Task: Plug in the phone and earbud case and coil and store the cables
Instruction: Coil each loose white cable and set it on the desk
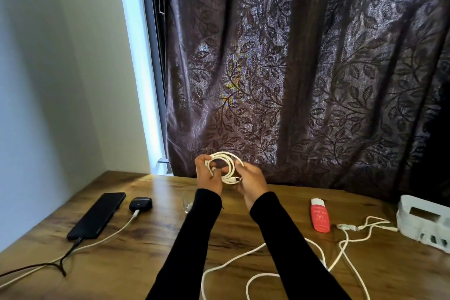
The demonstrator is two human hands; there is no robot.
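Note:
My left hand [208, 175] and my right hand [252, 184] together hold a white cable wound into a small coil [225, 162], lifted above the wooden table [151, 251]. The coil's plug end sits by my right fingers. At the left a black phone [97, 214] lies flat with a dark cable [48, 263] in its near end. Beside it a black earbud case [140, 203] has a white cable [117, 231] plugged into it. More loose white cables [341, 248] sprawl over the table's right and near parts.
A clear glass [187, 200] stands just behind my left forearm. A red tube [320, 214] lies right of my arms, and a white organiser box [426, 221] sits at the far right edge. A dark leaf-patterned curtain [304, 80] hangs behind the table.

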